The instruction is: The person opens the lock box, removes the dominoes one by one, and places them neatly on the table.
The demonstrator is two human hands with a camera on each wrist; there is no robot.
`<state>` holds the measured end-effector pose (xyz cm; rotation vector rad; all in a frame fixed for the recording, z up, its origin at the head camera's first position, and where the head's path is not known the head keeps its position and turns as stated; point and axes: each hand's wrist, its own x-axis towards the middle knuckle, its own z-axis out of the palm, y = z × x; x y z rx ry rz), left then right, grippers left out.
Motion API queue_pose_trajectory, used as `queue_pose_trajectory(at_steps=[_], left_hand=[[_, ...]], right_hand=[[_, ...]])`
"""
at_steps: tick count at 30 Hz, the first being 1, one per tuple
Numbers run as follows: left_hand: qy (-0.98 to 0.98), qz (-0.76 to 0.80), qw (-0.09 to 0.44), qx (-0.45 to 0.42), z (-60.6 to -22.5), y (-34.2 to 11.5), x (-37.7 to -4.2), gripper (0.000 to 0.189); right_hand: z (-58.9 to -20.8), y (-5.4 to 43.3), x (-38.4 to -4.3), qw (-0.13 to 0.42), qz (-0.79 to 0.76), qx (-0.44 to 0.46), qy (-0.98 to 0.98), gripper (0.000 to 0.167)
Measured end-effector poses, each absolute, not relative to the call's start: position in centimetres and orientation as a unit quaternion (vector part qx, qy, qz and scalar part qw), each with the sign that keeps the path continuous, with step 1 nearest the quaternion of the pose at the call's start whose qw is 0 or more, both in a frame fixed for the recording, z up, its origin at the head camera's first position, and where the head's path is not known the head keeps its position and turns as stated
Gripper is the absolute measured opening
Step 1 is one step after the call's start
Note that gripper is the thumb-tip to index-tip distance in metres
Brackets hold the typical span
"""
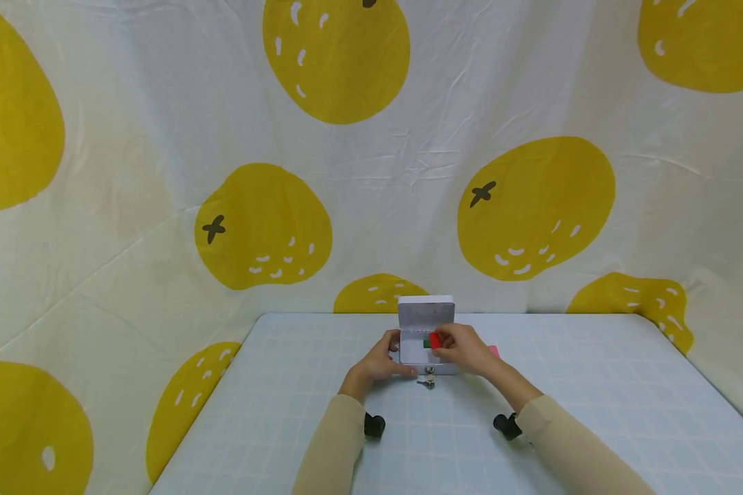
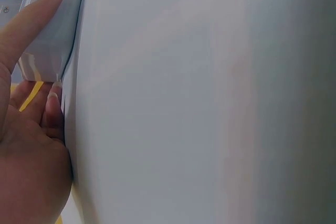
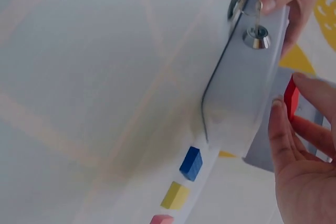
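A small white metal cash box [image 1: 413, 354] stands on the table with its lid [image 1: 426, 315] raised at the back. My left hand [image 1: 379, 359] grips its left end, thumb along the front and fingers round the side. Between thumb and fingertips, my right hand [image 1: 464, 347] pinches a red block [image 1: 435, 341] over the inside of the box. In the head view a green block [image 1: 426, 344] shows in the box, just left of the red one. A key sits in the front lock [image 3: 256, 38], and its ring [image 3: 249, 2] hangs with another key [image 1: 425, 383] in front.
To the right of the box, a blue block [image 3: 191, 163], a yellow block [image 3: 175, 195] and a pink block [image 3: 161, 219] lie in a row on the table [image 1: 433, 447]. Behind the table hangs a white curtain [image 1: 402, 227] with large yellow fruit shapes.
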<state>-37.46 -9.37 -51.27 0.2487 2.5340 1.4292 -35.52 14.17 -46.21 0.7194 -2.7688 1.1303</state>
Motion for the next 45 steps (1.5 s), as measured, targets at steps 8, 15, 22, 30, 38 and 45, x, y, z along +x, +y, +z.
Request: queue_pose_trajectory(at_steps=[8,15,22,30,38,45], left_hand=[[0.858,0.495,0.111,0.081,-51.3,-9.4,-37.4,0.094],[0.859,0.493,0.109,0.09,-51.5,-9.4,-37.7,0.095],[0.858,0.494,0.109,0.085,-51.4,-9.4,-37.7,0.095],[0.858,0.494,0.106,0.088,-51.5,-9.4,-37.6,0.096],[0.857,0.497,0.11,0.083,-51.2,-9.2,-37.4,0.095],[0.857,0.497,0.111,0.08,-51.1,-9.3,-37.2,0.094]], right_hand=[[-45.9,15.4,-35.3,0.029,0.363,0.236,-0.901,0.032],[-46.0,16.2,-35.4,0.025,0.356,0.226,-0.906,0.038],[-46.4,17.0,-35.6,0.034,0.343,0.223,-0.912,0.038],[-46.6,18.0,-35.5,0.021,0.337,0.214,-0.917,0.035],[-46.8,19.3,-35.5,0.035,0.324,0.225,-0.918,0.035],[-47.0,20.5,-35.2,0.041,0.319,0.219,-0.921,0.033]])
